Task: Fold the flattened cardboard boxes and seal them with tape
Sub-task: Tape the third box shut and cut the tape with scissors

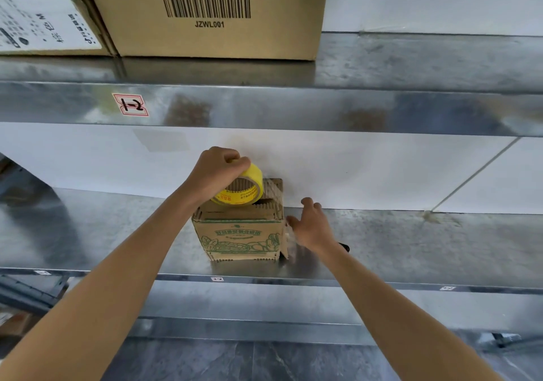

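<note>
I stand before a metal rack. Its upper shelf (pixel 411 57) carries a big brown carton (pixel 205 36) printed with a barcode and "JZWL001". Just to the left of it stands a second carton (pixel 44 13) with a white printed face.

The lower shelf (pixel 411 242) bears the task's thing, the small cardboard box (pixel 239 233) with green printing. It stands upright near the white back wall, with one flap raised at its far right corner.

My left grip (pixel 217 172) is curled round the tape roll (pixel 249 186), a yellow roll held tilted just above the top of the box. A strip of clear tape (pixel 271 189) runs from the roll over the raised flap.

My right grip (pixel 311 227) is slack, fingers spread and holding nothing, at the right side of the box. It is blurred, so I cannot tell whether its fingertips touch the cardboard or the wrinkled tape there.

A dark object (pixel 343 247) shows behind my right wrist, too hidden to name. A small red-edged sticker (pixel 130 105) marked "1-2" sits on the front lip of the upper shelf.
</note>
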